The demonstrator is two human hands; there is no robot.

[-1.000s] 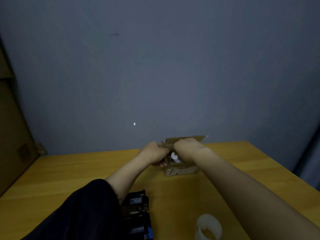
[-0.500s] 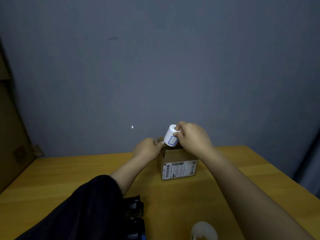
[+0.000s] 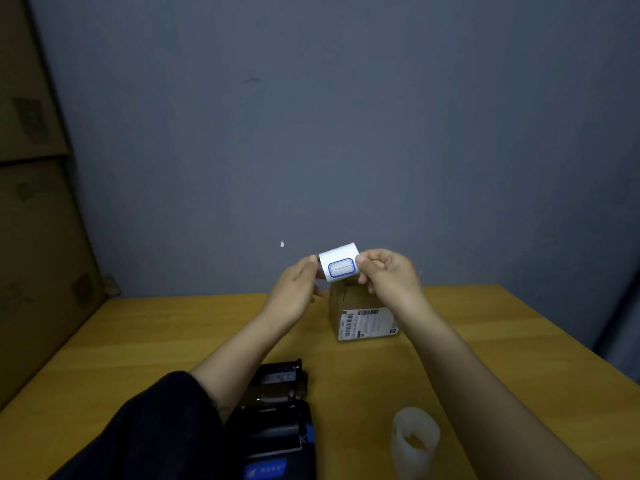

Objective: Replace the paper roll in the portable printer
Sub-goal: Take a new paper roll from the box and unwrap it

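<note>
A white paper roll (image 3: pixel 338 265) with a blue-framed label is held up in the air, lying sideways. My left hand (image 3: pixel 296 289) pinches its left end and my right hand (image 3: pixel 388 275) pinches its right end. It hovers above a small cardboard box (image 3: pixel 363 317) with a shipping label that stands on the wooden table (image 3: pixel 138 358). The black portable printer (image 3: pixel 277 410) lies near the front edge with its lid open, partly hidden by my left sleeve.
A translucent white used roll core (image 3: pixel 414 441) stands on the table at the front right. Large cardboard boxes (image 3: pixel 31 220) are stacked at the left edge. A grey wall (image 3: pixel 311 133) runs behind the table.
My right hand lifted the paper roll out of the cardboard box and raised it. My left hand left the box and took the roll's other end.
</note>
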